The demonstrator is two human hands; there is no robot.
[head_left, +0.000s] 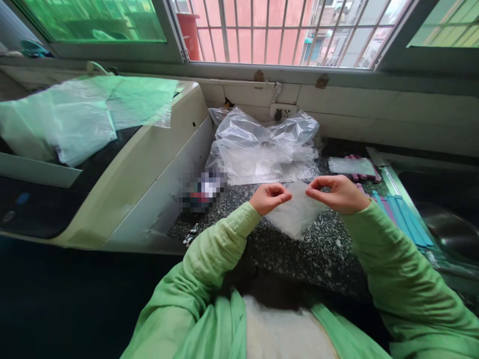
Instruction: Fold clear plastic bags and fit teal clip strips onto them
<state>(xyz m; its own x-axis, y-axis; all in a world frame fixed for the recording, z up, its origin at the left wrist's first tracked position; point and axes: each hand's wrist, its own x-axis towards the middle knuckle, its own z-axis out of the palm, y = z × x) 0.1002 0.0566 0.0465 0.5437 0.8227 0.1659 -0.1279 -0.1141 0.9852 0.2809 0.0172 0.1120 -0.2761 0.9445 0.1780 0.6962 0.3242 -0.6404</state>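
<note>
I see the left hand and right hand mid-frame, fingers pinching the top corners of a small clear bag over the speckled tabletop | step: I think opening it; next needs gentle pulling apart | room: bare front, blue sticks right, big plastic bag behind
</note>
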